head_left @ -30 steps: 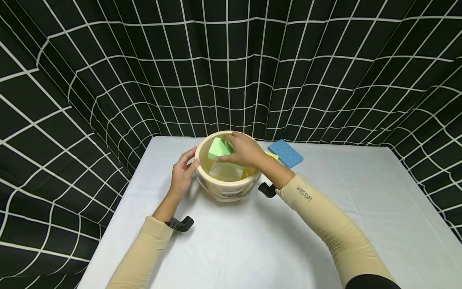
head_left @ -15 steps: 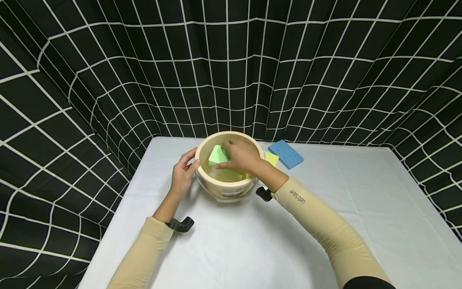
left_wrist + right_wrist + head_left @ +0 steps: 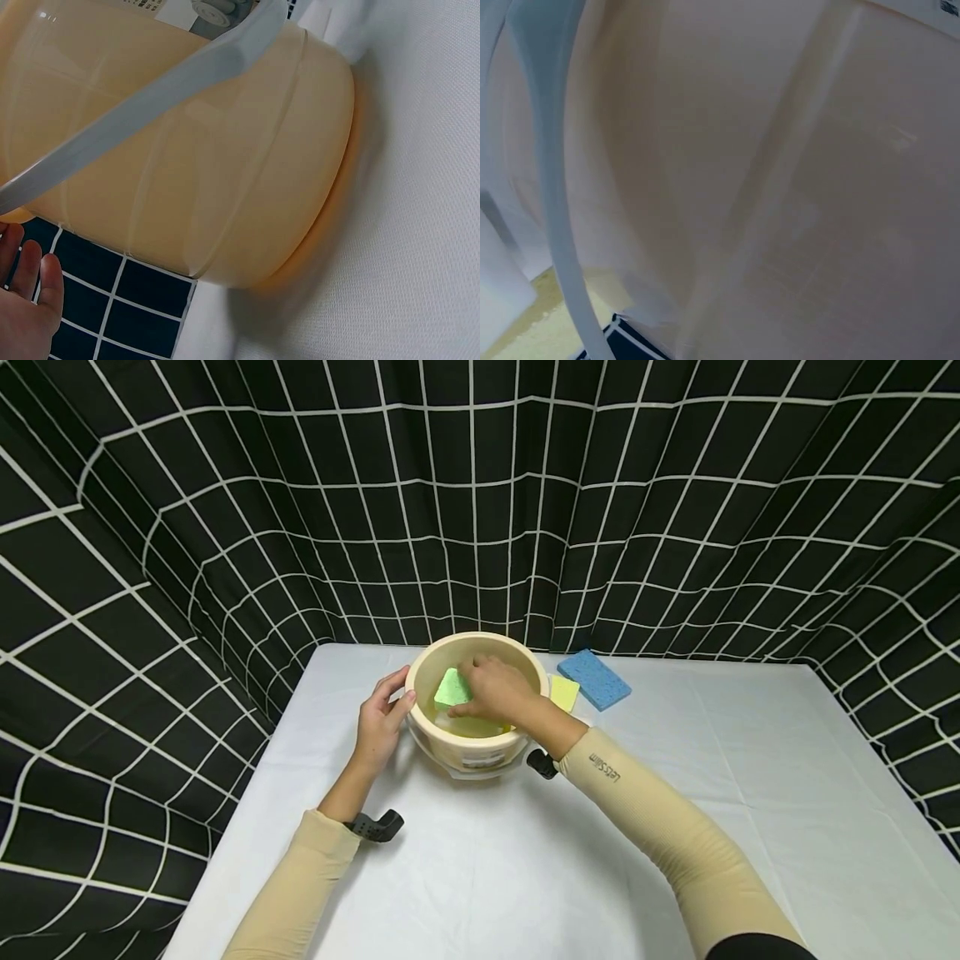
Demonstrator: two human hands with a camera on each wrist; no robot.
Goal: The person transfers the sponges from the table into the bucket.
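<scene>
A cream plastic bucket [image 3: 480,753] stands upright near the table's far edge. My left hand [image 3: 377,722] holds its rim on the left, thumb toward the near side; in the left wrist view, part of that hand [image 3: 28,307] shows beside the bucket wall [image 3: 202,172]. Down inside the bucket my right hand [image 3: 498,692] grips a light green sponge [image 3: 452,690] between thumb and fingers. A little yellow shows under that wrist, its shape mostly hidden. In the right wrist view the bucket's wall [image 3: 780,187] fills most of the picture and the right hand is out of sight.
To the bucket's right lie a yellow sponge [image 3: 564,692] and a blue sponge [image 3: 595,680]. The bucket's pale handle [image 3: 150,105] hangs down its near side. A white cloth covers the table [image 3: 480,860]; a black gridded curtain [image 3: 495,510] surrounds the far sides.
My right hand has lowered the green sponge deeper into the bucket. More of the yellow sponge outside now shows. My left hand and the bucket have stayed put.
</scene>
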